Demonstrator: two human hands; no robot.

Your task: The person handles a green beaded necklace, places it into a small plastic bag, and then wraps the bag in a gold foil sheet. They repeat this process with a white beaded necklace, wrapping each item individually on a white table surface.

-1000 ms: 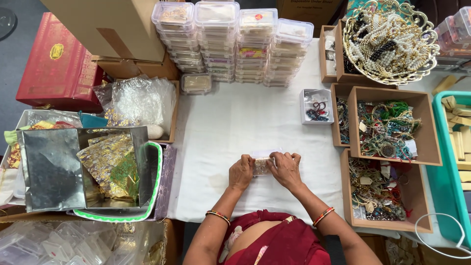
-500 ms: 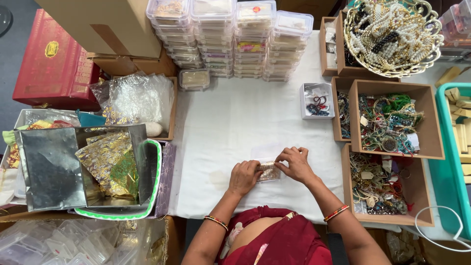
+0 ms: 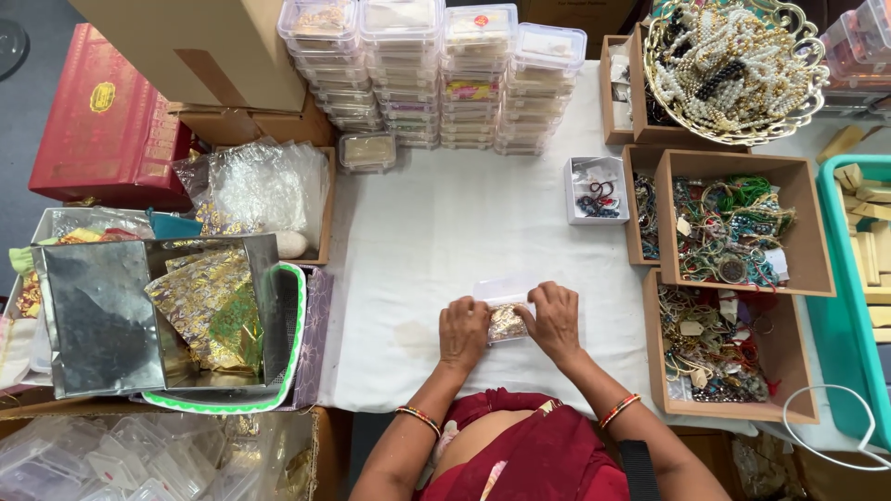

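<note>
A small clear plastic box point(image 3: 506, 314) with gold jewellery inside lies on the white table cloth point(image 3: 445, 232) near its front edge. My left hand point(image 3: 463, 330) presses on the box's left side, and my right hand point(image 3: 554, 318) grips its right side from above. The box's clear lid shows just beyond my fingers. Bangles circle both wrists.
Stacks of clear lidded boxes point(image 3: 436, 74) line the far edge. Brown trays of jewellery point(image 3: 733, 232) and a gold basket of beads point(image 3: 733, 65) stand right, beside a teal bin point(image 3: 854, 278). A small white tray point(image 3: 595, 189) sits mid-right. A silver foil box point(image 3: 158, 315) and red box point(image 3: 107, 121) stand left.
Both hands stay on the small clear box. They have shifted slightly on the cloth, and my right hand now lies more over the box's right edge.
</note>
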